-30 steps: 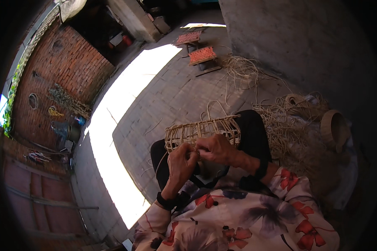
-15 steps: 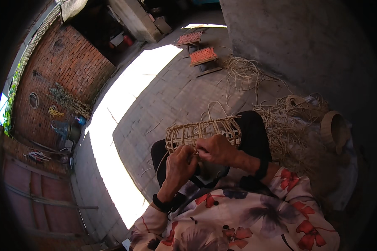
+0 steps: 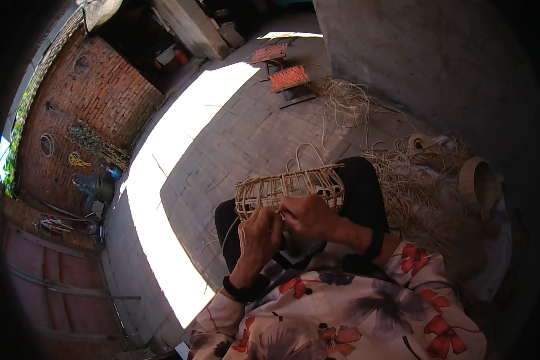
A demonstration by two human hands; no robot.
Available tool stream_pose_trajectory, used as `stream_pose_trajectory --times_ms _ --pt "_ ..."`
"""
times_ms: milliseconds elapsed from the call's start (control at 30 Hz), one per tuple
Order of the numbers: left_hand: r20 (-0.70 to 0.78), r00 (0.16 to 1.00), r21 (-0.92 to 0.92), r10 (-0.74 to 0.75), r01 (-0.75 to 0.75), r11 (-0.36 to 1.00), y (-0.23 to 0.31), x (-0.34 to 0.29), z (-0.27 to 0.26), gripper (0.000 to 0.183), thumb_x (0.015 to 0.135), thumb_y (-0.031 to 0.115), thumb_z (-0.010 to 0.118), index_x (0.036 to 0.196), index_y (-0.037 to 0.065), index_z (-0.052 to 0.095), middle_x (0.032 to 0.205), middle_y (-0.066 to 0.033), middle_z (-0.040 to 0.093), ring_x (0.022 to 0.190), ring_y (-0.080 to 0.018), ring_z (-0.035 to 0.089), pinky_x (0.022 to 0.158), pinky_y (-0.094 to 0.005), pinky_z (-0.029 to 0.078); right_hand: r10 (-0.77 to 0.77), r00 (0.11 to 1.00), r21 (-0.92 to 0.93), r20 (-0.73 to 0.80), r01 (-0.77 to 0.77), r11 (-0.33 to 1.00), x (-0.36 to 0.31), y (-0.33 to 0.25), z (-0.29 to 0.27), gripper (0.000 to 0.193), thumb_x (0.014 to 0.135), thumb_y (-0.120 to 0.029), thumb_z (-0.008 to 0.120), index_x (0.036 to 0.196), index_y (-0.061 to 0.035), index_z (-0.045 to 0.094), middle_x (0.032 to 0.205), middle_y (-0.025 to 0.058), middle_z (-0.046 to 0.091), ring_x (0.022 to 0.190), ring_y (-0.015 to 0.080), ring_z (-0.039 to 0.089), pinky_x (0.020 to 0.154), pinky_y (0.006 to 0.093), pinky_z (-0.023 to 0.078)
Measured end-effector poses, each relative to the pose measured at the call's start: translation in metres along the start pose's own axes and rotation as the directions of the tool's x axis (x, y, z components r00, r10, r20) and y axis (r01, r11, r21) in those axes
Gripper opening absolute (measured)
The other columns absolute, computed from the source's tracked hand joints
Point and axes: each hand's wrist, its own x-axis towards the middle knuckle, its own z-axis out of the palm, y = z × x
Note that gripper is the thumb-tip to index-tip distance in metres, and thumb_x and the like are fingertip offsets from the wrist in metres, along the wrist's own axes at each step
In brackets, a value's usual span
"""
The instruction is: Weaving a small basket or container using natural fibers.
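Observation:
An openwork woven basket of tan cord or cane lies across my lap, its long side running left to right. My left hand is closed at the basket's near edge, fingers pinched together. Right beside it, my right hand is closed too, its fingertips almost meeting the left ones. Whatever strand they pinch between them is mostly hidden by the fingers. A loose strand curves down beside my left hand. Other loose ends loop up beyond the basket's far edge.
To the right lies a big tangle of tan strands, with a round woven basket next to it. Another coil of strands rests farther off. Two low stools with red woven seats stand ahead. A brick wall rises at left.
Both hands stay together at the basket's near edge, with only a slight shift of the fingers. The whole view has moved a little.

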Motion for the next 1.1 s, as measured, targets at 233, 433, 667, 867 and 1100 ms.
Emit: stream_pose_trajectory --times_ms 233,433,667,867,1100 --pt "-0.048 0.998 0.003 -0.031 0.031 1.0 -0.006 -0.004 0.008 0.012 0.085 0.007 0.065 0.08 0.003 0.055 0.071 -0.0175 0.058 0.064 -0.0394 0.061 0.058 -0.0462 0.048 0.018 0.995 -0.174 -0.098 -0.035 0.984 -0.003 -0.013 0.005 0.016 0.08 -0.016 0.069 0.085 -0.0067 0.058 0.069 0.0138 0.063 0.066 0.0361 0.066 0.059 0.0468 0.051" --pt "-0.123 0.979 -0.082 -0.161 0.151 0.985 -0.003 -0.001 0.017 0.01 0.086 0.007 0.066 0.083 0.002 0.058 0.075 -0.0177 0.063 0.068 -0.0363 0.065 0.062 -0.0423 0.05 0.097 0.992 -0.028 -0.084 -0.099 0.995 -0.005 -0.012 -0.004 0.014 0.081 -0.013 0.069 0.089 -0.0039 0.064 0.07 0.0145 0.065 0.067 0.0331 0.068 0.059 0.0413 0.052" --pt "-0.033 0.986 -0.149 -0.163 0.156 0.976 0.007 0.003 0.0 0.008 0.086 0.005 0.067 0.088 0.001 0.061 0.079 -0.0159 0.066 0.072 -0.0326 0.068 0.066 -0.0389 0.052 0.342 0.939 0.326 0.048 -0.338 0.883 0.007 -0.012 -0.012 0.018 0.081 -0.018 0.067 0.087 -0.0008 0.068 0.075 0.0174 0.068 0.069 0.0299 0.069 0.066 0.0391 0.053" --pt "0.125 0.988 -0.151 -0.091 0.11 0.982 0.003 0.004 -0.022 0.01 0.087 0.008 0.068 0.092 0.0 0.065 0.08 -0.0157 0.065 0.072 -0.0308 0.067 0.066 -0.0382 0.051 0.325 0.926 0.242 0.192 -0.365 0.899 0.016 -0.008 -0.017 0.019 0.079 -0.017 0.068 0.086 0.0007 0.067 0.072 0.0158 0.068 0.068 0.0232 0.068 0.065 0.0361 0.053" --pt "0.337 0.941 -0.19 -0.033 0.102 0.977 -0.015 0.013 -0.042 0.017 0.086 0.011 0.067 0.1 0.0 0.069 0.084 -0.0155 0.066 0.076 -0.0354 0.067 0.067 -0.042 0.053 0.37 0.898 0.354 0.236 -0.434 0.828 0.02 -0.011 -0.015 0.011 0.086 -0.011 0.066 0.088 -0.0003 0.065 0.069 0.0027 0.063 0.063 0.0087 0.058 0.058 0.0285 0.049"
